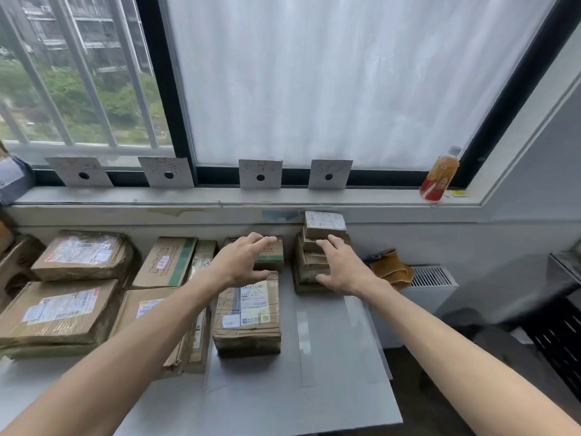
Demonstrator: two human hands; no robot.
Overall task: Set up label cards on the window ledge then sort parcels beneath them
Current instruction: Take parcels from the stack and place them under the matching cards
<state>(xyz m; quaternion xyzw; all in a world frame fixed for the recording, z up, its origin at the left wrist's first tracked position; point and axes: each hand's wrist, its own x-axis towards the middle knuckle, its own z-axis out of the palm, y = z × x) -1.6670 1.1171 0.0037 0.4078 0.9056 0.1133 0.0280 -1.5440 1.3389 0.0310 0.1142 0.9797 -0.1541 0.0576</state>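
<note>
Both my left hand (242, 261) and right hand (341, 269) hover spread, empty; I'd square the stack of small brown cardboard parcels (317, 247) directly beneath the rightmost grey label card (329, 174).

drink bottle (439, 174) on ledge, brown gloves (391, 268)

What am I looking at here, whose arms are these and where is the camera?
There is one picture, taken by a camera worn on a person's head, looking forward and down. The two bare arms are that person's own. Four label cards lean against the window on the ledge, with a drink bottle at the right end. Below, cardboard parcels sit in groups on a grey table. The left hand hovers open over a middle parcel; the right hand rests open-fingered against a small stack. Neither grips anything.
</note>
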